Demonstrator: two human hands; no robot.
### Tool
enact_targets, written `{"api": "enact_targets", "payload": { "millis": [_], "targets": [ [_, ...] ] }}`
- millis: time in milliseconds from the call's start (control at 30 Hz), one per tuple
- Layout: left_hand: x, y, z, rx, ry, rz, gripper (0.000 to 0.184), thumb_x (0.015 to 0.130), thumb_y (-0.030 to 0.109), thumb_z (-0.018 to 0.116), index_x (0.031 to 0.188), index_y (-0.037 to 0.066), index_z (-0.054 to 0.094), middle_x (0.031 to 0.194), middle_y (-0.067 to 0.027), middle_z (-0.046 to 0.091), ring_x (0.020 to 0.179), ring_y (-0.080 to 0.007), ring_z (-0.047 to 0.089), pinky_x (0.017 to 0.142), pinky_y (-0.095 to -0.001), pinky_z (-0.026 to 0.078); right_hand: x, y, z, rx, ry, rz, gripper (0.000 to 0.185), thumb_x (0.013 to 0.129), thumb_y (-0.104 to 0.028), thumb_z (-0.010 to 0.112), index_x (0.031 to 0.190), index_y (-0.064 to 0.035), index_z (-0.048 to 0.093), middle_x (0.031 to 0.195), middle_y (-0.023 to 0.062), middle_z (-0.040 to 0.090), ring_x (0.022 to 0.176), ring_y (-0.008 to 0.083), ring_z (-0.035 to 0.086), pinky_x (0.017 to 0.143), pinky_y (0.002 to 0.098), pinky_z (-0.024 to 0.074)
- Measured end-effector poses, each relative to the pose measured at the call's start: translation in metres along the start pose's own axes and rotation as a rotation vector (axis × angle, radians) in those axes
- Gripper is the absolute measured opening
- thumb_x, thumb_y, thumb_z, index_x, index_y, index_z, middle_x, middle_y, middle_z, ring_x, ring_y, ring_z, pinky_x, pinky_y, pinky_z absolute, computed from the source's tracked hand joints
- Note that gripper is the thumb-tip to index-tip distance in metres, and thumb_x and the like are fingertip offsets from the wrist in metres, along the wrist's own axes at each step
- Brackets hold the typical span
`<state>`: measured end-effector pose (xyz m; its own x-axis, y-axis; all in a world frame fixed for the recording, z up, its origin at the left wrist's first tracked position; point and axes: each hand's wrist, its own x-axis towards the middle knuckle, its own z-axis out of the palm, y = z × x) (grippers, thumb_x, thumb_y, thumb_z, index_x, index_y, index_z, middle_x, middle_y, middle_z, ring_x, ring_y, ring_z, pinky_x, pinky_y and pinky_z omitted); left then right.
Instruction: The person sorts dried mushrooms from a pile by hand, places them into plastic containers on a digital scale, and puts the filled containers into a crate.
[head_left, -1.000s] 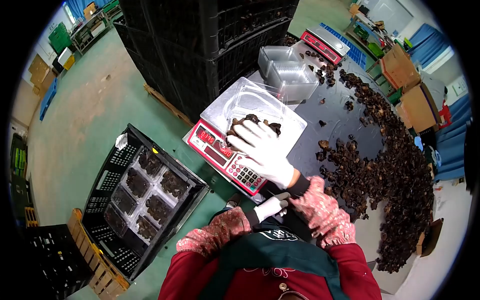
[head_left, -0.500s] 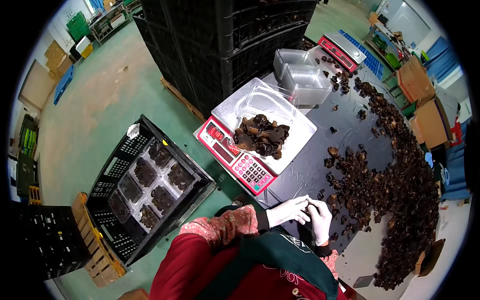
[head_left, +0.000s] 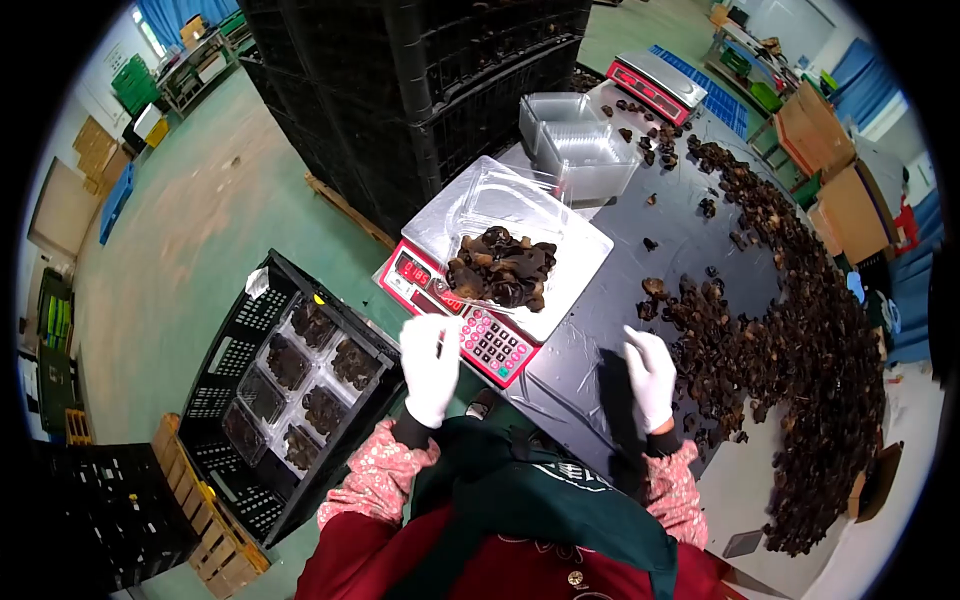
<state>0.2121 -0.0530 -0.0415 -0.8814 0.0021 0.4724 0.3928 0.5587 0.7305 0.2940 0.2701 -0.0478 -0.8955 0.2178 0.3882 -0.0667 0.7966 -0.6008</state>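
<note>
Both hands wear white gloves. My left hand [head_left: 431, 368] is open just in front of the near left edge of the red scale [head_left: 497, 346], its fingers apart and nothing in it. Over the dark table's near part, my right hand [head_left: 650, 378] is open and empty, left of the heap of dark mushrooms [head_left: 825, 390]. On the scale's metal plate sits a clear plastic container [head_left: 500, 205], its lid part raised, with dark mushroom pieces [head_left: 505, 268] inside. The scale's red display is lit.
Left, a black crate [head_left: 225, 365] holds several filled clear boxes [head_left: 325, 410]. Tall black crates [head_left: 360, 110] stand behind the scale. Empty clear containers [head_left: 590, 160] are stacked beyond it, near a second red scale [head_left: 650, 90]. A wooden pallet [head_left: 200, 510] lies lower left.
My hands, close together half a second ago, have parted: the left went left towards the scale's near edge, the right moved up slightly. Earlier, one gloved hand was over the mushrooms on the scale.
</note>
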Motion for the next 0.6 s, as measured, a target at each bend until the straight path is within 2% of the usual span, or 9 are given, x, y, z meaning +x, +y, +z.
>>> {"api": "enact_targets", "payload": {
  "millis": [67,100,167,200,267,300,500,533,600],
  "targets": [
    [0.017,-0.002,-0.001,0.099,0.081,0.050,0.015,0.087,0.001,0.061,0.099,0.006,0.066,0.100,-0.0088,0.063,0.104,-0.0257,0.056,0.092,-0.0349,0.041,0.033,-0.061,0.018,0.055,-0.024,-0.204,0.026,0.085,-0.007,0.069,0.110,-0.0051,0.070,0.094,0.0111,0.068,0.090,0.0276,0.064,0.081,0.0365,0.0503],
    [0.021,-0.008,0.002,0.137,0.067,0.090,0.025,0.085,-0.001,0.059,0.110,0.005,0.063,0.109,-0.0102,0.061,0.109,-0.0265,0.054,0.098,-0.0366,0.038,0.043,-0.077,0.035,0.062,-0.007,-0.349,0.027,0.082,-0.012,0.073,0.108,-0.0054,0.071,0.090,0.0098,0.068,0.086,0.0272,0.063,0.077,0.0370,0.0499],
    [0.027,-0.016,0.011,0.080,0.119,0.057,0.029,0.086,-0.002,0.057,0.114,0.005,0.061,0.113,-0.0112,0.060,0.111,-0.0270,0.053,0.101,-0.0372,0.038,0.064,-0.126,0.060,0.027,-0.077,-0.461,0.038,0.080,-0.023,0.075,0.113,-0.0057,0.068,0.090,0.0084,0.068,0.081,0.0247,0.063,0.076,0.0355,0.0464],
    [0.029,-0.019,0.014,0.026,0.171,0.018,0.033,0.086,-0.003,0.055,0.118,0.004,0.059,0.117,-0.0122,0.059,0.113,-0.0275,0.053,0.103,-0.0378,0.037,0.069,-0.137,0.081,-0.037,-0.112,-0.471,0.042,0.085,-0.029,0.069,0.120,-0.0074,0.063,0.092,0.0069,0.063,0.083,0.0260,0.058,0.075,0.0379,0.0440],
    [0.027,-0.024,0.014,-0.008,0.152,-0.030,0.034,0.088,-0.003,0.053,0.121,0.002,0.057,0.121,-0.0134,0.057,0.116,-0.0281,0.053,0.107,-0.0385,0.036,0.078,-0.158,0.104,-0.285,-0.150,-0.477,0.044,0.086,-0.031,0.067,0.122,-0.0070,0.061,0.092,0.0074,0.062,0.083,0.0265,0.057,0.074,0.0383,0.0421],
    [0.024,-0.026,0.013,-0.047,0.149,-0.059,0.033,0.089,-0.003,0.052,0.121,0.001,0.057,0.121,-0.0135,0.057,0.116,-0.0279,0.053,0.106,-0.0379,0.037,0.079,-0.157,0.115,-0.292,-0.151,-0.477,0.044,0.086,-0.031,0.067,0.122,-0.0070,0.061,0.092,0.0074,0.062,0.083,0.0265,0.057,0.074,0.0383,0.0421],
    [0.007,-0.032,-0.002,-0.170,0.107,-0.150,0.029,0.091,-0.004,0.051,0.119,-0.001,0.057,0.117,-0.0139,0.058,0.112,-0.0265,0.055,0.103,-0.0355,0.041,0.087,-0.141,0.126,-0.043,-0.111,-0.317,0.030,0.088,-0.027,0.066,0.111,-0.0088,0.068,0.083,0.0081,0.062,0.080,0.0259,0.057,0.072,0.0390,0.0419],
    [0.006,-0.032,-0.002,-0.208,0.169,-0.130,0.026,0.092,-0.005,0.052,0.117,0.000,0.059,0.115,-0.0137,0.057,0.105,-0.0236,0.057,0.093,-0.0322,0.047,0.088,-0.140,0.120,-0.059,-0.068,-0.321,0.028,0.088,-0.025,0.067,0.110,-0.0085,0.068,0.083,0.0083,0.063,0.079,0.0263,0.058,0.072,0.0391,0.0439],
    [0.001,-0.037,-0.003,-0.343,0.182,-0.236,0.024,0.095,-0.004,0.050,0.117,-0.001,0.059,0.115,-0.0121,0.057,0.097,-0.0180,0.058,0.086,-0.0289,0.048,0.085,-0.136,0.103,0.069,-0.002,-0.267,0.026,0.087,-0.023,0.069,0.108,-0.0080,0.069,0.087,0.0095,0.066,0.081,0.0275,0.062,0.074,0.0382,0.0484]
  ]
}}
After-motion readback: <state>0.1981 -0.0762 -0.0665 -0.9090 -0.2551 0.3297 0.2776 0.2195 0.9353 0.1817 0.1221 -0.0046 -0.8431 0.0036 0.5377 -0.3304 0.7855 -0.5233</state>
